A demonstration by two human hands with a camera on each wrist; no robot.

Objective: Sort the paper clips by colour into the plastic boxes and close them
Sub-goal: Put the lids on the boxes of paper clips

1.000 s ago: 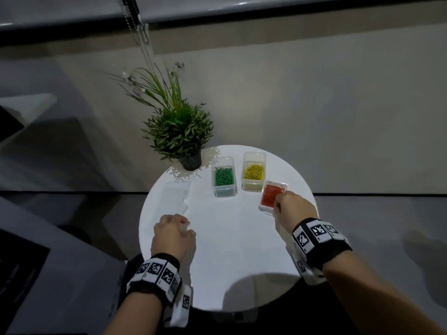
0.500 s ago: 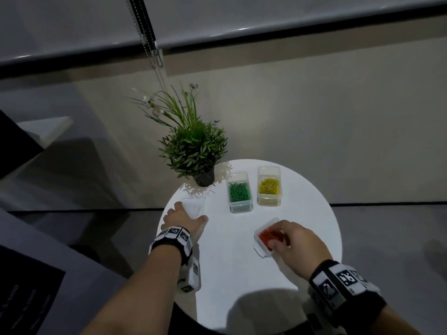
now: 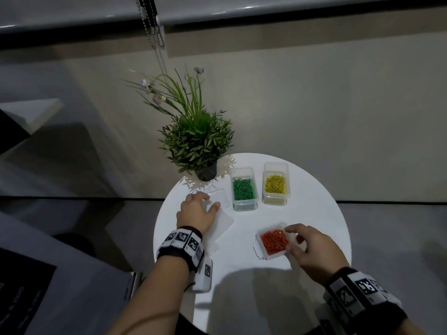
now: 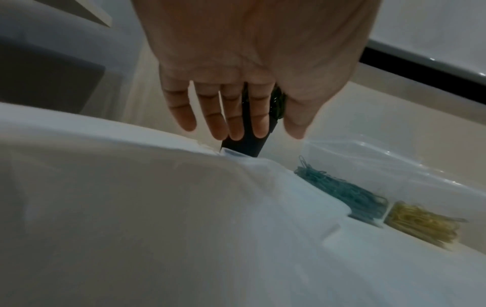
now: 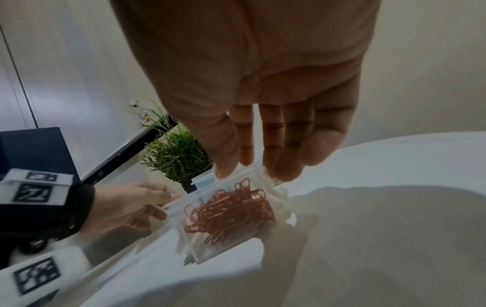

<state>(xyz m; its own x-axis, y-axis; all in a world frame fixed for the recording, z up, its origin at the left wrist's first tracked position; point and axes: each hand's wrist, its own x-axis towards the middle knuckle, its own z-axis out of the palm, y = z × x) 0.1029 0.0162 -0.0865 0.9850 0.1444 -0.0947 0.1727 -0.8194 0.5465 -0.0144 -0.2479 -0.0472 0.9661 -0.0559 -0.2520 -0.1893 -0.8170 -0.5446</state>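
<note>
On the round white table [image 3: 314,213], an open box of green clips [image 3: 243,189] and an open box of yellow clips [image 3: 275,184] stand side by side at the back. My right hand [image 3: 290,239] grips the open box of red clips [image 3: 273,241] at its right end, near the table's middle. The right wrist view shows thumb and fingers of that hand [image 5: 249,170] on the box's [image 5: 231,209] far rim. My left hand [image 3: 208,201] rests with straight fingers [image 4: 260,133] on a clear lid [image 3: 219,199]. More clear lids [image 3: 223,224] lie under its wrist.
A potted green plant [image 3: 198,146] stands at the table's back left, just beyond the lids. A bead chain [image 3: 154,25] hangs from a blind above it. The floor lies dark around the table; a dark panel [image 3: 24,293] is at lower left.
My right hand has drawn the red box from the back right toward the near middle. My left hand has reached forward from the table's left edge onto the lids by the plant.
</note>
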